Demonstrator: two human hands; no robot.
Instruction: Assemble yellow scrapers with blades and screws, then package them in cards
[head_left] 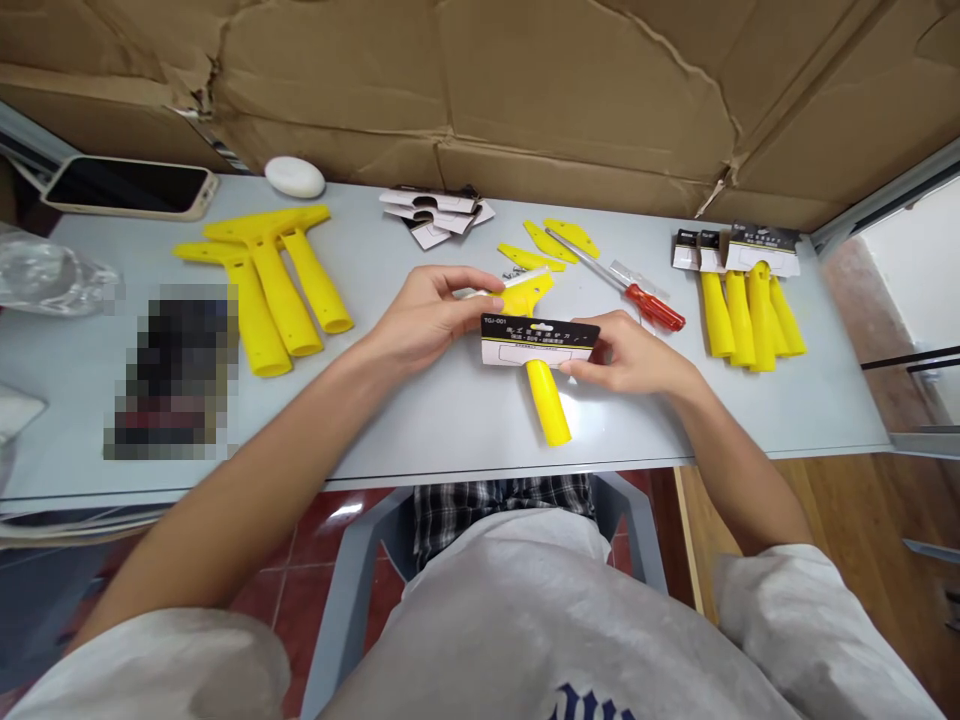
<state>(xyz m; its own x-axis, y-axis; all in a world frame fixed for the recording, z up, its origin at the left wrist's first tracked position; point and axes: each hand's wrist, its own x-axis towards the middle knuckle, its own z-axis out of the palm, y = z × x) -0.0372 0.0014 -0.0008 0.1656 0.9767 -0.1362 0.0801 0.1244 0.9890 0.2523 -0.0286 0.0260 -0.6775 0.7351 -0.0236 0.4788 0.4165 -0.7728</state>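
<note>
A yellow scraper (549, 402) is held at the middle of the table's front, its handle pointing toward me. Its head, with a pale blade edge, is pinched between the thumb and fingers of my left hand (431, 315). Around the scraper's neck sits a black and white cardboard header card (536, 340), the handle passing through it. My right hand (630, 355) grips the right end of this card, thumb in front and fingers behind. Just beyond the scraper head lie small screws (516, 272) and loose yellow cover plates (551, 240).
A red-handled screwdriver (652, 306) lies right of centre. Carded scrapers (761, 320) are grouped at the right; bare yellow scraper bodies (262, 290) lie left. Folded cards (439, 212), a white oval object (295, 177) and a phone (131, 187) are along the back, before a cardboard wall (525, 90).
</note>
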